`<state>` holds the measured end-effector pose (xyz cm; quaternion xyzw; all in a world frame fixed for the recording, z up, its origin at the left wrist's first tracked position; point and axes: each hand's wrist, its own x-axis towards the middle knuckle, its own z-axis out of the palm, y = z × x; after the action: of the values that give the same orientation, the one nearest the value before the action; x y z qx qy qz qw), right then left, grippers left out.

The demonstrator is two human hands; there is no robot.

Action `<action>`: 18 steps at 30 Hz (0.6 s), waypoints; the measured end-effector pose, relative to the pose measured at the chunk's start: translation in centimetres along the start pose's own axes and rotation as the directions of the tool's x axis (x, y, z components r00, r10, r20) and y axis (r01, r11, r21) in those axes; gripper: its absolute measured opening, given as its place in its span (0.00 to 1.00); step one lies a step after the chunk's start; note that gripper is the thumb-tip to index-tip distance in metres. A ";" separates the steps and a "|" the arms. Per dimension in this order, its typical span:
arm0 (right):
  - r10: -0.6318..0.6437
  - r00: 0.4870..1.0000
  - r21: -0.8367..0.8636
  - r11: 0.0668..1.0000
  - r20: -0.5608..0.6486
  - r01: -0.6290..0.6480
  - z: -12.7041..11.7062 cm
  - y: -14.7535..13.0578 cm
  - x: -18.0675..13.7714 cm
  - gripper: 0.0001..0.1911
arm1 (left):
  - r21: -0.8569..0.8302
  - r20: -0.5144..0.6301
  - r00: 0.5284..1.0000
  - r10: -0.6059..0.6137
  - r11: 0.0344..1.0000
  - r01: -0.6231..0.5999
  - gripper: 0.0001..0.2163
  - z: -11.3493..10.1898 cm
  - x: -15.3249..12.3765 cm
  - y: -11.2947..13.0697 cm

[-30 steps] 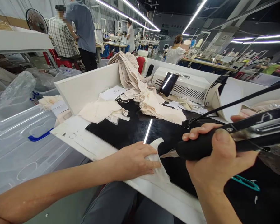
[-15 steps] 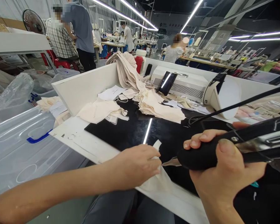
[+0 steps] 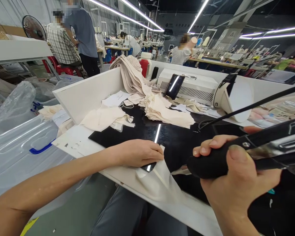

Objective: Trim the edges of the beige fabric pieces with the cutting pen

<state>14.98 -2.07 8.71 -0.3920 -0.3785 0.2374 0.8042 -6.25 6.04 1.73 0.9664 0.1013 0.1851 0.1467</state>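
My left hand (image 3: 141, 153) is closed, pinching the upper end of a cream cloth piece (image 3: 163, 178) that stretches down toward the table's front edge. My right hand (image 3: 238, 183) is wrapped around a thick black tool (image 3: 208, 164) with a silver metal lever along its body. A pointed metal tip (image 3: 181, 170) sticks out from the tool's left end, close beside the cloth; whether they touch I cannot tell. Beneath both hands lies a glossy black board (image 3: 137, 144) on the white table (image 3: 75, 139).
Cream cloth stacks (image 3: 168, 113) and a flatter pile (image 3: 100, 118) lie behind my hands. A phone (image 3: 175, 87) leans on a white vented machine (image 3: 201, 85) near a round lamp (image 3: 237, 100). A black cable (image 3: 265, 105) crosses the right side. Clear plastic bins (image 3: 17, 154) stand left.
My left hand has moved up and left, drawing the cloth with it, so more of the piece shows beside the metal tip. My right hand and the tool have stayed nearly still.
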 end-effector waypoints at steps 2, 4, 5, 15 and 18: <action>-0.005 1.000 -0.008 1.000 0.002 0.005 0.0 -0.1 0.0 0.26 | 0.024 -0.005 1.000 0.013 1.000 -0.013 0.13 -0.2 -0.4 0.2; -0.005 1.000 -0.010 1.000 0.003 0.005 -0.1 -0.1 0.1 0.26 | 0.058 0.006 1.000 0.023 0.998 -0.024 0.13 -0.5 -0.6 0.5; -0.006 1.000 -0.010 1.000 0.003 0.006 -0.2 -0.1 0.1 0.26 | 0.078 0.020 1.000 0.024 0.997 -0.025 0.13 -0.7 -0.6 0.6; -0.014 1.000 -0.034 0.999 0.000 0.014 0.0 0.0 0.0 0.25 | 0.298 0.125 0.992 0.028 0.952 -0.065 0.14 -1.1 -0.6 2.0; -0.017 1.000 -0.034 0.999 0.007 0.018 0.1 -0.1 -0.1 0.26 | 0.342 0.154 0.988 0.030 0.936 -0.082 0.16 -1.1 -0.5 2.6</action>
<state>14.90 -2.13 8.78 -0.4013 -0.3888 0.2253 0.7982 -6.81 3.78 3.35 0.9906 0.0936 0.0969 -0.0246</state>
